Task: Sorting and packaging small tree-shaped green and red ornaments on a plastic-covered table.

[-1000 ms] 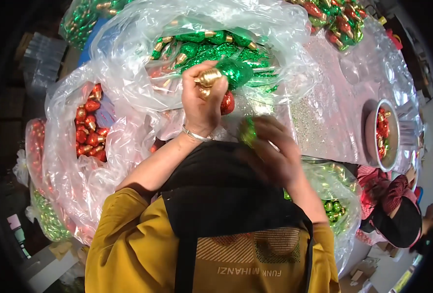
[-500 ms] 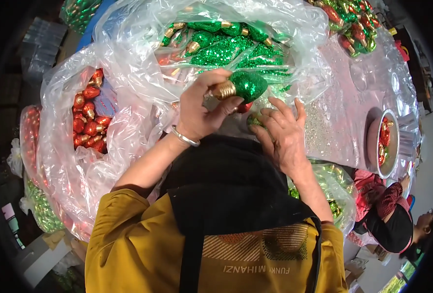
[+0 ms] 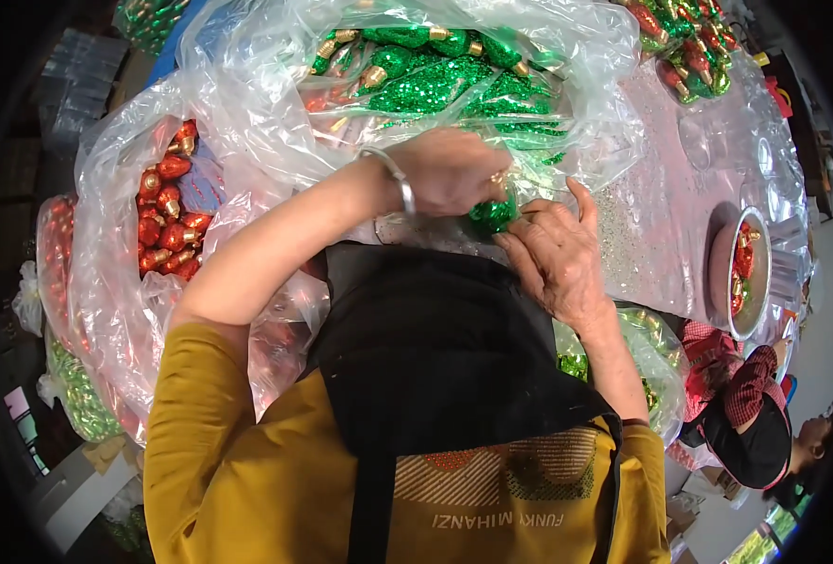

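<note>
Green bulb [image 3: 494,217] juts below left grip [image 3: 447,169] pinching it; right grip [image 3: 559,256] adjoins, its hold unclear.

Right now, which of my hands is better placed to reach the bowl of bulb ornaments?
Probably your right hand: it is on that side, nearer the bowl. Your left hand is farther away and appears to hold the green bulb ornament.

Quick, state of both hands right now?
Left hand: closed, holding a green, glittery, bulb-shaped ornament.
Right hand: partly curled, right beside that ornament; whether it grips anything cannot be told.
</note>
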Tool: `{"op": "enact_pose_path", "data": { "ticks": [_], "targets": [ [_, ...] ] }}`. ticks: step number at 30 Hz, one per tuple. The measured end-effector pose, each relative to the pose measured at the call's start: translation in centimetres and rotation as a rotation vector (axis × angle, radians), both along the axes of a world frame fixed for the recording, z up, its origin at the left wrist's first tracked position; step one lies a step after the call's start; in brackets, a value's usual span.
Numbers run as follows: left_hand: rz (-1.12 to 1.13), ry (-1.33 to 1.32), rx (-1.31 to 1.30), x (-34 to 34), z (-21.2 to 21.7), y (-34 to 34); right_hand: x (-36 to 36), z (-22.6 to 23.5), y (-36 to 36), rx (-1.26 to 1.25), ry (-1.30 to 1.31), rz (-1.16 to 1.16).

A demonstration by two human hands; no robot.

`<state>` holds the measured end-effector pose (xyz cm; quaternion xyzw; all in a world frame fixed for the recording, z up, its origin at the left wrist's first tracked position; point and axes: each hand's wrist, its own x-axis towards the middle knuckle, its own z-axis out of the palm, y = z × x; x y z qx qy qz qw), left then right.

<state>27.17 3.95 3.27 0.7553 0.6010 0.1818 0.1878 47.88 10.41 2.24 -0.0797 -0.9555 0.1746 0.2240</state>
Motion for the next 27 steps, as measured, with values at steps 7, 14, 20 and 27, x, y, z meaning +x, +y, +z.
{"op": "enact_pose_path", "data": {
  "ticks": [7,14,20,27],
  "targets": [
    [0.082,-0.044,0.518,-0.4,1.8,-2.5,1.2,1.0,0.6,-0.082,0.026,-0.072],
    [0.17,-0.103,0.355,-1.0,-4.1,-6.6,-0.4,6.3,0.0,-0.471,-0.084,0.004],
    [0.104,-0.229,0.402,-0.5,-4.4,-5.9,-4.9,3.0,2.1,-0.398,-0.457,0.213],
    [0.063,-0.35,0.484,-1.0,-5.1,-5.6,-9.4,-1.7,2.6,-0.433,-0.858,0.271]
  ]
}}
